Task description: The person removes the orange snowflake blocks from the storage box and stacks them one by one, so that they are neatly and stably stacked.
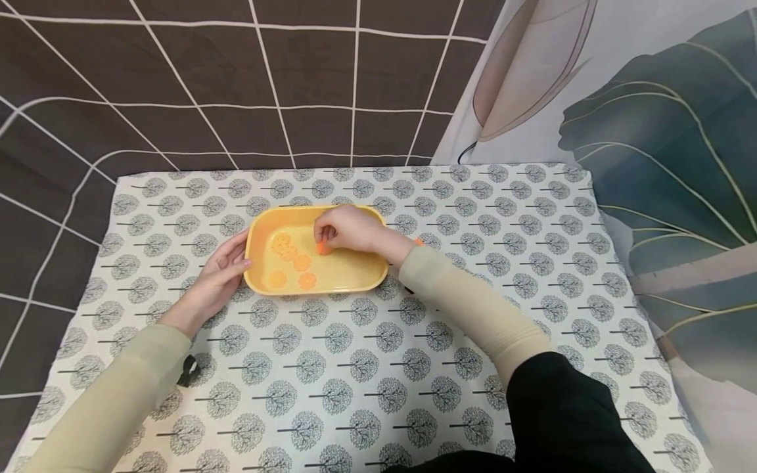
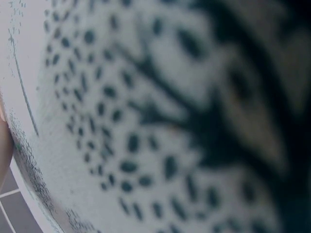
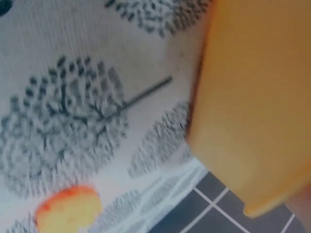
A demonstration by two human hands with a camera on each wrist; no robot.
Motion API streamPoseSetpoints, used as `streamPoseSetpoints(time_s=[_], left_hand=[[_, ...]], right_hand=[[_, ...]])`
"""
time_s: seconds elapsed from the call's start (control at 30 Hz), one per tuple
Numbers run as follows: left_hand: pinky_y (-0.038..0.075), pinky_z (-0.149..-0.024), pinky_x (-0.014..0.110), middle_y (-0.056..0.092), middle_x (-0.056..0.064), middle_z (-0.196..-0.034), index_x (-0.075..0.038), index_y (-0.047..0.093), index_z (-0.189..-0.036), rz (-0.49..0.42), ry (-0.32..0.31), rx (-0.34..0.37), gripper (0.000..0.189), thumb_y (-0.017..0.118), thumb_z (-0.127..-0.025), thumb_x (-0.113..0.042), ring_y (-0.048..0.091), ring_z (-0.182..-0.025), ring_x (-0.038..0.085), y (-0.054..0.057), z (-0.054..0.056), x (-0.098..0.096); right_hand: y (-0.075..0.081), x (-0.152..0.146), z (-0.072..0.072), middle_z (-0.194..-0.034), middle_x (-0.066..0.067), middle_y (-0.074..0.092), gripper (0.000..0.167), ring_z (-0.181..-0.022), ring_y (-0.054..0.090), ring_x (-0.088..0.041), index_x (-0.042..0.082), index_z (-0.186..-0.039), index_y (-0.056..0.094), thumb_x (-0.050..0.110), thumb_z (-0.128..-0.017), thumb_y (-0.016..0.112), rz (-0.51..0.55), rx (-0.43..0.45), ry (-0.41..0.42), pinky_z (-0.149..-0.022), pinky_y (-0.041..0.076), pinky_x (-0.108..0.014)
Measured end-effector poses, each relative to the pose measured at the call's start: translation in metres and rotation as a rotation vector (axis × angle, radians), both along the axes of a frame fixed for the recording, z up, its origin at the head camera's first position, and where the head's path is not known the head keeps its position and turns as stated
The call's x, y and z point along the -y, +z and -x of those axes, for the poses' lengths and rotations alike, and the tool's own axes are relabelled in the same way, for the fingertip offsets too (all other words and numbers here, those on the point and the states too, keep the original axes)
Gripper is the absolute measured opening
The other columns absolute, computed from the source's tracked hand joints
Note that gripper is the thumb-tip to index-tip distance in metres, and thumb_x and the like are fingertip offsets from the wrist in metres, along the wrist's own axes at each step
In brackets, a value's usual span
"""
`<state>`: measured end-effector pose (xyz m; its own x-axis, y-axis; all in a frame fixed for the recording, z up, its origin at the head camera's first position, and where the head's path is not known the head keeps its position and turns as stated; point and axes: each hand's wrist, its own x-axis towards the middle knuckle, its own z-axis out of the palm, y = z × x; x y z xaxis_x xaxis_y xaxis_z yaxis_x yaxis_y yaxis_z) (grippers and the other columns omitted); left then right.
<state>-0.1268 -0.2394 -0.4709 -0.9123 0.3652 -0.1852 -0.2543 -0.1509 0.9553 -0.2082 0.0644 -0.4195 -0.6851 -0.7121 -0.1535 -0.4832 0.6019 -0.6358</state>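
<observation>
A shallow yellow plastic basin (image 1: 349, 281) sits on the patterned cloth. Several thin round orange slices (image 1: 302, 263) lie on its floor, mostly toward the left half. My left hand (image 1: 221, 272) holds the basin's left end, thumb at the rim and fingers along the outer side. Over the basin, my right hand (image 1: 349, 228) pinches a small orange slice (image 1: 322, 248) between thumb and fingertips. The basin's yellow wall (image 3: 252, 97) fills the right of the right wrist view. Mostly blurred cloth (image 2: 121, 121) shows in the left wrist view.
Another orange piece (image 1: 418, 242) lies on the cloth right of the basin, partly behind the right sleeve; the right wrist view shows this yellow-orange piece (image 3: 69, 211) too. A dark gridded curtain (image 1: 307, 72) hangs behind the table, with a leaf-print curtain (image 1: 662, 151) at the right.
</observation>
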Motion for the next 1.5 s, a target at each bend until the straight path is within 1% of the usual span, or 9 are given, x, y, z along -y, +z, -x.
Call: streamPoseSetpoints(time_s=[0.13,0.4,0.67,0.8,0.93,1.07,1.27,1.37,1.5], left_hand=[[0.026,-0.132,0.02,0.006,0.011,-0.18,-0.007,0.02,-0.168,-0.013,0.005,-0.001,0.072,0.051,-0.105,0.005,0.016,-0.167,0.02,-0.001,0.0,0.0],[0.02,-0.135,0.024,0.006,0.01,-0.18,-0.009,0.023,-0.168,-0.044,-0.011,-0.019,0.069,0.05,-0.105,0.005,0.012,-0.168,0.021,-0.003,0.0,0.002],[0.021,-0.134,0.023,0.005,0.011,-0.18,-0.008,0.021,-0.168,-0.04,-0.009,-0.014,0.07,0.051,-0.105,0.005,0.01,-0.168,0.023,-0.002,0.0,0.001],[0.021,-0.134,0.023,0.005,0.012,-0.18,-0.007,0.02,-0.168,-0.036,-0.009,-0.016,0.071,0.05,-0.106,0.005,0.01,-0.168,0.024,-0.002,0.0,0.001],[0.021,-0.134,0.022,0.005,0.011,-0.18,-0.007,0.02,-0.168,-0.029,-0.01,-0.014,0.071,0.05,-0.106,0.005,0.008,-0.168,0.026,-0.003,0.0,0.001],[0.022,-0.134,0.022,0.005,0.011,-0.18,-0.008,0.02,-0.168,-0.022,-0.014,-0.018,0.071,0.05,-0.106,0.005,0.007,-0.168,0.027,-0.003,0.0,0.002],[0.022,-0.134,0.022,0.006,0.011,-0.18,-0.008,0.021,-0.168,-0.021,-0.015,-0.023,0.07,0.05,-0.106,0.005,0.009,-0.168,0.025,-0.003,0.0,0.003],[0.022,-0.134,0.022,0.005,0.011,-0.18,-0.008,0.02,-0.169,-0.018,-0.019,-0.026,0.07,0.049,-0.106,0.005,0.007,-0.168,0.027,-0.003,0.0,0.003],[0.022,-0.134,0.022,0.004,0.012,-0.18,-0.007,0.019,-0.169,-0.015,-0.018,-0.027,0.071,0.049,-0.106,0.005,0.006,-0.168,0.029,-0.002,0.0,0.001]], right_hand=[[0.012,-0.008,-0.002,-0.1,-0.003,0.079,0.01,-0.092,0.071,-0.015,0.01,-0.096,0.078,0.013,-0.091,0.085,0.038,-0.006,-0.063,-0.087,0.06,-0.02],[0.027,-0.034,-0.006,-0.098,-0.009,0.081,0.012,-0.09,0.075,-0.019,0.005,-0.097,0.08,0.007,-0.087,0.086,0.184,0.06,-0.216,-0.085,0.065,-0.021],[0.031,-0.072,-0.01,-0.097,-0.012,0.081,0.011,-0.088,0.075,-0.022,0.004,-0.094,0.079,0.006,-0.086,0.087,0.216,0.05,-0.309,-0.084,0.066,-0.027],[0.032,-0.092,-0.014,-0.097,-0.014,0.081,0.012,-0.086,0.075,-0.023,0.003,-0.095,0.079,0.005,-0.086,0.087,0.207,0.019,-0.354,-0.081,0.066,-0.025],[0.033,-0.111,-0.021,-0.1,-0.017,0.08,0.013,-0.083,0.073,-0.019,0.001,-0.098,0.079,0.004,-0.087,0.085,0.201,0.038,-0.404,-0.076,0.063,-0.019],[0.029,-0.131,-0.026,-0.102,-0.02,0.08,0.013,-0.079,0.072,-0.014,-0.002,-0.1,0.079,0.001,-0.088,0.083,0.219,0.087,-0.457,-0.073,0.065,-0.019],[0.013,-0.154,-0.03,-0.105,-0.023,0.08,0.015,-0.078,0.075,-0.011,-0.006,-0.104,0.078,-0.002,-0.09,0.08,0.258,0.148,-0.51,-0.075,0.067,-0.022],[0.004,-0.163,-0.032,-0.104,-0.02,0.081,0.015,-0.077,0.073,-0.004,-0.005,-0.104,0.078,0.0,-0.09,0.081,0.269,0.173,-0.565,-0.075,0.066,-0.018],[-0.006,-0.173,-0.033,-0.098,-0.015,0.082,0.014,-0.074,0.071,-0.006,-0.005,-0.103,0.078,0.002,-0.091,0.081,0.272,0.198,-0.629,-0.072,0.064,-0.016]])
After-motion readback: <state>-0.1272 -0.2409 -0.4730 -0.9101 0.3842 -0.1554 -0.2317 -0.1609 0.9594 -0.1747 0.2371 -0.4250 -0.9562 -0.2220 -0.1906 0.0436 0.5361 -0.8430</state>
